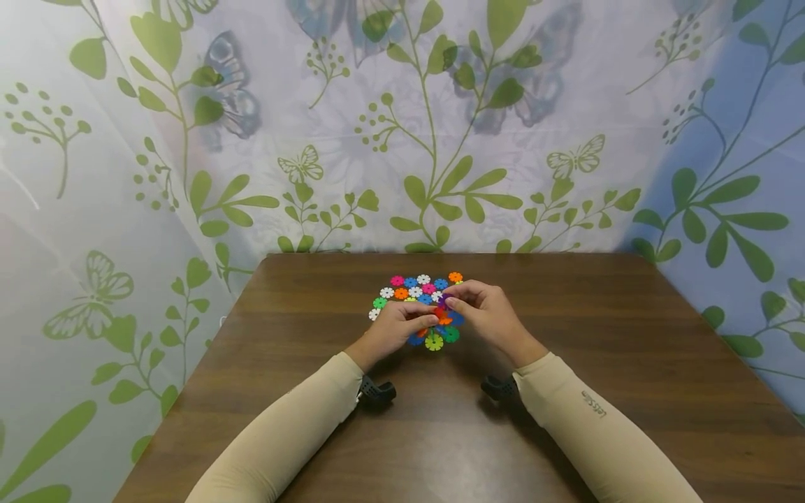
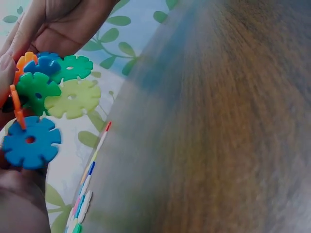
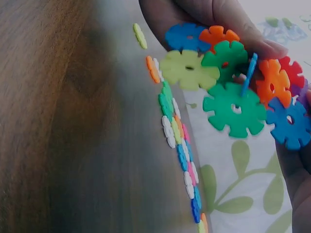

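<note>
A cluster of slotted flower-shaped plastic discs (image 3: 234,110) in green, blue, orange, yellow and red is joined edge to edge above the table. My left hand (image 1: 402,325) grips this cluster, its thumb by the orange and red discs. At the cluster's far side, my right hand (image 1: 493,314) pinches a purple disc (image 3: 302,93) between thumb and fingertips. The purple disc sits right against the red disc (image 3: 292,72). From the left wrist view, a blue disc (image 2: 32,142) hangs lowest, slotted onto an orange one (image 2: 17,108). Parts of the cluster are hidden behind the fingers.
Loose discs (image 1: 401,293) in white, pink, blue, orange and green lie flat on the wooden table (image 1: 302,293), just beyond the hands. Behind the table's back edge hangs a leaf-and-butterfly patterned cloth (image 1: 352,175). Black wrist devices (image 1: 377,391) sit below both wrists.
</note>
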Demonstrator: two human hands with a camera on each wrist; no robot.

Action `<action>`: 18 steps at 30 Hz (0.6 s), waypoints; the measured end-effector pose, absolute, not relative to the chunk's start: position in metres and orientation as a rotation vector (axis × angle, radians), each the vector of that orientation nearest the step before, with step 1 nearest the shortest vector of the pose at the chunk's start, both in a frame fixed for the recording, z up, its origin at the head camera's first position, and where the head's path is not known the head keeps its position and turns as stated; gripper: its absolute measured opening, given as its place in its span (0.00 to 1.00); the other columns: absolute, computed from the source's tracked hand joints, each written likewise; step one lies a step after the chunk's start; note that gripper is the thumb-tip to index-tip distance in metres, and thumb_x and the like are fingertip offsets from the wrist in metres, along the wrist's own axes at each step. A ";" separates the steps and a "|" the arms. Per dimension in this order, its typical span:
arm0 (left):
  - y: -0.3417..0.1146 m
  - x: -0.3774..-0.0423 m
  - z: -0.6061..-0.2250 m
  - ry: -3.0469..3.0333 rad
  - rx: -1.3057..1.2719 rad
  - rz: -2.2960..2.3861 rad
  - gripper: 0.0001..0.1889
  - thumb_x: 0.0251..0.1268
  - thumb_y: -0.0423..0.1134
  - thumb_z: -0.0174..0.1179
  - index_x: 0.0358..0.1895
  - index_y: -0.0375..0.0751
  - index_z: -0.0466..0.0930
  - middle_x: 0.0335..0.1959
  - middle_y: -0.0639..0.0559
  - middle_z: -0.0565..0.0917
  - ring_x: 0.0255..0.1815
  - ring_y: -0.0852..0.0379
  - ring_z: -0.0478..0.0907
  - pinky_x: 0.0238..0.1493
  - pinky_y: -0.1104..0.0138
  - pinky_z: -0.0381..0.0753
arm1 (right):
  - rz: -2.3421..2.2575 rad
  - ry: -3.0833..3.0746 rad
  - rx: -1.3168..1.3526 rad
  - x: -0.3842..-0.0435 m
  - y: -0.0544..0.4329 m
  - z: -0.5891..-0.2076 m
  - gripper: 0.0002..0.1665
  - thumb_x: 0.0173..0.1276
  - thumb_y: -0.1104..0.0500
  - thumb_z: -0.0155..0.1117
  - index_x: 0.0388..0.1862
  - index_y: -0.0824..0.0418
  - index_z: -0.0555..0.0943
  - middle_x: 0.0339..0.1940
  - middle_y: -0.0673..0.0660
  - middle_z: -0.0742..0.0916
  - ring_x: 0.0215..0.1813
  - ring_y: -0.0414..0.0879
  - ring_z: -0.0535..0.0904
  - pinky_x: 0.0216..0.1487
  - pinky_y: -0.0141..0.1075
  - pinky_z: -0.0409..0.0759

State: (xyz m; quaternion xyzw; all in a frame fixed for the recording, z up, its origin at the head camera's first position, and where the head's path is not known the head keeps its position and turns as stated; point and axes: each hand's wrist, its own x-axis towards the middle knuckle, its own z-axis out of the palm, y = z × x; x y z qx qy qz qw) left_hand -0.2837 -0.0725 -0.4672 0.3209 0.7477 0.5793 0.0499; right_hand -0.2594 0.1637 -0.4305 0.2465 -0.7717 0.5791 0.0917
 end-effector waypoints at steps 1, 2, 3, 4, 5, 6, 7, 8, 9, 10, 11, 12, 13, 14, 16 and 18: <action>-0.072 -0.283 -0.467 2.279 0.963 1.756 0.16 0.76 0.42 0.67 0.59 0.39 0.89 0.42 0.54 0.91 0.38 0.53 0.84 0.43 0.61 0.87 | 1.712 -2.285 0.736 -0.260 0.163 -0.431 0.08 0.76 0.64 0.70 0.51 0.64 0.88 0.41 0.56 0.90 0.39 0.64 0.84 0.42 0.39 0.86; -0.072 -0.283 -0.468 2.271 0.943 1.752 0.16 0.76 0.43 0.67 0.59 0.39 0.89 0.42 0.53 0.91 0.39 0.53 0.84 0.44 0.61 0.87 | 1.712 -2.277 0.734 -0.260 0.163 -0.430 0.08 0.75 0.64 0.70 0.51 0.64 0.88 0.40 0.57 0.90 0.40 0.65 0.85 0.42 0.40 0.86; -0.071 -0.283 -0.468 2.273 0.924 1.744 0.17 0.76 0.45 0.67 0.60 0.39 0.88 0.42 0.53 0.90 0.39 0.53 0.83 0.45 0.61 0.87 | 1.709 -2.271 0.725 -0.260 0.163 -0.430 0.09 0.75 0.64 0.70 0.51 0.63 0.88 0.40 0.56 0.90 0.40 0.65 0.85 0.42 0.40 0.86; -0.071 -0.283 -0.468 2.274 0.909 1.733 0.18 0.77 0.46 0.66 0.61 0.39 0.88 0.43 0.54 0.90 0.40 0.54 0.83 0.45 0.62 0.86 | 1.709 -2.265 0.712 -0.259 0.162 -0.430 0.09 0.75 0.64 0.70 0.51 0.63 0.88 0.40 0.56 0.90 0.40 0.66 0.85 0.42 0.40 0.86; -0.071 -0.283 -0.468 2.275 0.901 1.721 0.19 0.77 0.47 0.66 0.62 0.40 0.87 0.43 0.54 0.90 0.40 0.53 0.83 0.45 0.62 0.86 | 1.714 -2.258 0.693 -0.259 0.162 -0.430 0.09 0.75 0.63 0.71 0.51 0.64 0.88 0.40 0.56 0.90 0.40 0.66 0.85 0.43 0.40 0.86; -0.071 -0.283 -0.468 2.279 0.899 1.705 0.20 0.77 0.48 0.66 0.63 0.40 0.86 0.43 0.54 0.90 0.40 0.53 0.82 0.45 0.61 0.86 | 1.717 -2.249 0.672 -0.259 0.161 -0.430 0.10 0.75 0.63 0.71 0.52 0.65 0.88 0.39 0.56 0.90 0.40 0.65 0.85 0.42 0.40 0.86; -0.071 -0.283 -0.468 2.281 0.897 1.688 0.21 0.77 0.49 0.66 0.64 0.41 0.86 0.44 0.55 0.89 0.40 0.53 0.83 0.45 0.61 0.86 | 1.717 -2.242 0.648 -0.259 0.161 -0.430 0.10 0.75 0.62 0.71 0.51 0.65 0.88 0.39 0.56 0.90 0.40 0.64 0.85 0.42 0.38 0.86; -0.071 -0.283 -0.467 2.279 0.899 1.676 0.22 0.77 0.49 0.66 0.65 0.42 0.85 0.46 0.56 0.89 0.41 0.54 0.83 0.46 0.61 0.86 | 1.722 -2.232 0.625 -0.259 0.160 -0.430 0.11 0.75 0.62 0.72 0.51 0.66 0.87 0.38 0.56 0.90 0.39 0.62 0.85 0.41 0.37 0.86; -0.071 -0.283 -0.467 2.288 0.907 1.657 0.22 0.76 0.50 0.67 0.65 0.42 0.86 0.46 0.56 0.89 0.41 0.53 0.83 0.45 0.61 0.86 | 1.722 -2.227 0.606 -0.258 0.160 -0.430 0.11 0.74 0.62 0.73 0.51 0.66 0.87 0.38 0.56 0.90 0.39 0.60 0.86 0.41 0.36 0.85; -0.071 -0.283 -0.466 2.291 0.918 1.641 0.21 0.76 0.49 0.67 0.64 0.43 0.86 0.46 0.57 0.89 0.41 0.53 0.83 0.45 0.60 0.86 | 1.728 -2.220 0.596 -0.258 0.160 -0.430 0.11 0.74 0.62 0.73 0.51 0.66 0.87 0.38 0.56 0.90 0.39 0.59 0.86 0.42 0.35 0.85; -0.071 -0.283 -0.466 2.293 0.926 1.625 0.20 0.75 0.49 0.68 0.63 0.44 0.87 0.46 0.57 0.89 0.41 0.53 0.83 0.45 0.60 0.86 | 1.733 -2.214 0.592 -0.258 0.159 -0.429 0.11 0.74 0.62 0.73 0.50 0.67 0.87 0.38 0.56 0.90 0.39 0.58 0.86 0.42 0.35 0.85; -0.072 -0.283 -0.465 2.292 0.930 1.614 0.19 0.74 0.49 0.69 0.62 0.45 0.88 0.46 0.57 0.89 0.42 0.52 0.83 0.45 0.59 0.86 | 1.736 -2.210 0.590 -0.258 0.159 -0.429 0.11 0.74 0.62 0.73 0.50 0.67 0.87 0.39 0.56 0.90 0.39 0.57 0.86 0.42 0.35 0.85; -0.072 -0.283 -0.465 2.286 0.926 1.611 0.19 0.74 0.49 0.70 0.61 0.46 0.88 0.46 0.57 0.89 0.42 0.52 0.83 0.45 0.59 0.86 | 1.743 -2.206 0.591 -0.258 0.159 -0.429 0.11 0.74 0.62 0.73 0.50 0.67 0.87 0.39 0.56 0.90 0.40 0.57 0.86 0.44 0.35 0.86; -0.072 -0.283 -0.465 2.284 0.917 1.610 0.18 0.73 0.49 0.70 0.59 0.46 0.89 0.46 0.57 0.89 0.42 0.52 0.83 0.45 0.58 0.86 | 1.745 -2.204 0.592 -0.258 0.159 -0.429 0.11 0.74 0.62 0.73 0.51 0.67 0.87 0.40 0.56 0.90 0.41 0.56 0.87 0.45 0.36 0.86; -0.073 -0.284 -0.466 2.290 0.882 1.612 0.18 0.72 0.50 0.70 0.58 0.48 0.90 0.44 0.56 0.89 0.42 0.51 0.82 0.44 0.58 0.86 | 1.756 -2.195 0.593 -0.258 0.160 -0.429 0.13 0.75 0.61 0.71 0.53 0.67 0.86 0.44 0.57 0.90 0.45 0.57 0.87 0.48 0.36 0.85; -0.073 -0.286 -0.466 2.298 0.819 1.645 0.19 0.71 0.52 0.71 0.58 0.47 0.90 0.45 0.56 0.90 0.43 0.51 0.82 0.44 0.58 0.85 | 1.770 -2.178 0.579 -0.258 0.161 -0.429 0.14 0.77 0.60 0.69 0.55 0.67 0.85 0.48 0.60 0.89 0.48 0.59 0.86 0.51 0.35 0.85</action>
